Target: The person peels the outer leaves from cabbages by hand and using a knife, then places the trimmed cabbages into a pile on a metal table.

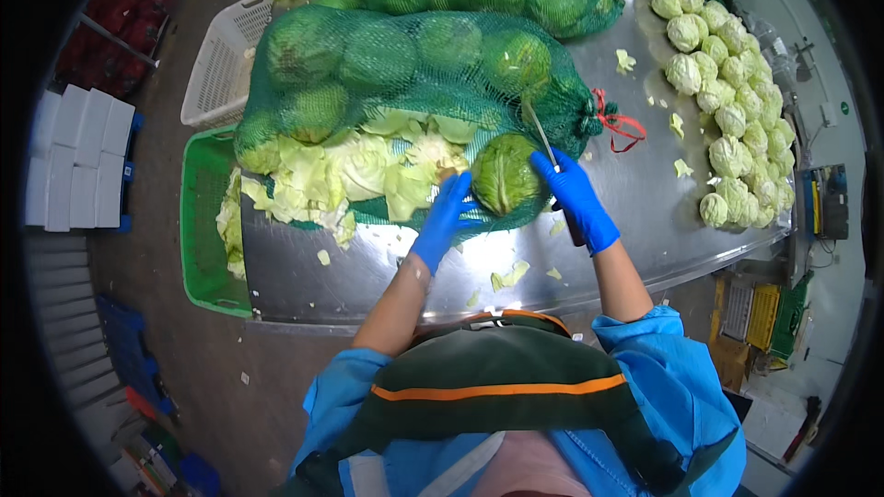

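A green head of cabbage (505, 175) rests on the near edge of a green mesh sack, between my two blue-gloved hands. My left hand (448, 219) is at the cabbage's left side, fingers extended and nothing gripped. On the other side, my right hand (577, 204) is closed around a knife, its knuckles close to the cabbage. The knife's blade (541, 133) points away from me, and its dark handle shows below my palm. Loose pale cabbage leaves (354, 170) lie in a heap on the sack, left of my left hand.
Behind lies a full mesh sack of cabbages (378, 60) tied with red string, another beyond it. Trimmed cabbages (737, 120) are piled along the right of the metal table (635, 193). A green crate (216, 281) and a white crate (216, 69) stand at the left.
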`<control>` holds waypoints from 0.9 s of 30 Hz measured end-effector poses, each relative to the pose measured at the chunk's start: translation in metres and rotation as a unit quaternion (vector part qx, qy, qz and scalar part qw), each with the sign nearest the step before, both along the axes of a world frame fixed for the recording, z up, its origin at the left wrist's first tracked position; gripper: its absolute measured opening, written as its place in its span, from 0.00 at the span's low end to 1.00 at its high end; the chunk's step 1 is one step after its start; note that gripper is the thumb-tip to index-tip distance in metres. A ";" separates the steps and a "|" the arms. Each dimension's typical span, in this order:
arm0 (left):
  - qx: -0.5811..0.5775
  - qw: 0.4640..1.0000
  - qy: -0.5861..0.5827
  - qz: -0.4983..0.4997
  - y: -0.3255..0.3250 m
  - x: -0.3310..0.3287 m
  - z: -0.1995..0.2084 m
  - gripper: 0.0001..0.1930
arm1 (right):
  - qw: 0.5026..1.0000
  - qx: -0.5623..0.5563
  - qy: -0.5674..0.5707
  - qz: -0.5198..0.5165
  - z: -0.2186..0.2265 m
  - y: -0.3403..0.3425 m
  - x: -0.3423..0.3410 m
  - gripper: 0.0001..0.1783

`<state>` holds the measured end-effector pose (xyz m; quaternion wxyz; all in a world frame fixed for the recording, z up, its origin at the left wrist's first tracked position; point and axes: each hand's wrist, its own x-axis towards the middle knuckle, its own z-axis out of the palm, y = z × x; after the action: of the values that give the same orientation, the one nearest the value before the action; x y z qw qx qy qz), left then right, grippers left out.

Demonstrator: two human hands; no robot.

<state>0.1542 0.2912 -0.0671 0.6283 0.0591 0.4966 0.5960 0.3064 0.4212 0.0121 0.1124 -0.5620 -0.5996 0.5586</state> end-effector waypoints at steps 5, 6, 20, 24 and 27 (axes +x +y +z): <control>0.164 0.962 -0.218 0.030 -0.003 -0.040 -0.049 0.29 | 0.982 0.137 0.105 0.078 -0.005 -0.042 -0.003 0.16; 0.164 0.951 -0.256 0.046 -0.028 -0.056 -0.036 0.31 | 0.987 0.100 0.083 0.093 0.022 -0.064 0.001 0.14; -0.003 0.946 0.317 0.076 -0.188 -0.019 0.004 0.52 | 0.986 -0.022 0.086 0.138 -0.036 -0.137 -0.039 0.22; 0.027 0.707 0.696 -0.126 -0.164 -0.022 0.020 0.48 | 0.957 0.116 0.174 0.199 -0.029 -0.152 -0.006 0.25; 0.009 0.718 0.684 -0.129 -0.152 -0.016 0.023 0.49 | 0.944 0.155 0.152 0.249 -0.026 -0.147 0.011 0.26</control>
<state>0.1385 0.1394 -0.0442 0.1877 0.5194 0.7736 0.3108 0.3178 0.2746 -0.0137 0.1455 -0.2788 -0.7753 0.5477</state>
